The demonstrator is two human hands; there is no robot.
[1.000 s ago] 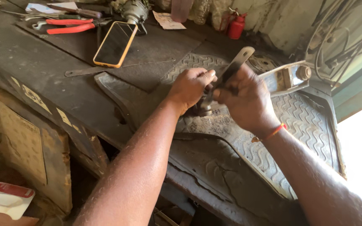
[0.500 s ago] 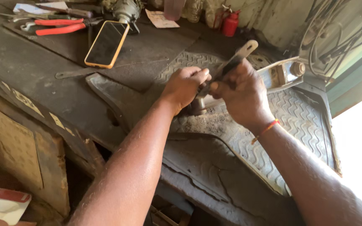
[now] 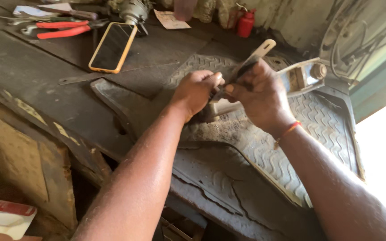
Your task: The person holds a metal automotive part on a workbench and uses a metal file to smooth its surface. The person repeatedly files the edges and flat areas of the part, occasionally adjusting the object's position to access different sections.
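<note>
Head view shows your two hands meeting over a grey rubber mat point(image 3: 318, 129) with a wavy tread, laid on a dark, grimy workbench point(image 3: 45, 71). Your right hand point(image 3: 258, 96) is closed around a flat metal tool point(image 3: 252, 59) — its pale end sticks up and away from you, its lower end slopes down toward a small metal part point(image 3: 217, 108) on the mat. Your left hand point(image 3: 196, 93) is curled tight just beside that part, fingertips bunched at the tool's lower end; whether they pinch the part itself or only steady it, you cannot tell from here, since the knuckles hide the contact. Judging by the grip, you are mid-way through working the tool's tip against the part, prying or scraping, with gritty debris lying on the mat just below. A next move would call for a firm hold with the left hand so the part cannot slide on the rubber, and a controlled push from the right so the tip does not slip toward your left fingers. Behind your hands a longer metal bracket point(image 3: 304, 78) with a round fitting lies across the mat. Further off sit an orange-edged phone point(image 3: 112, 47), red-handled pliers point(image 3: 63, 27) and a small red can point(image 3: 245, 24) — all well apart from the work.
</note>
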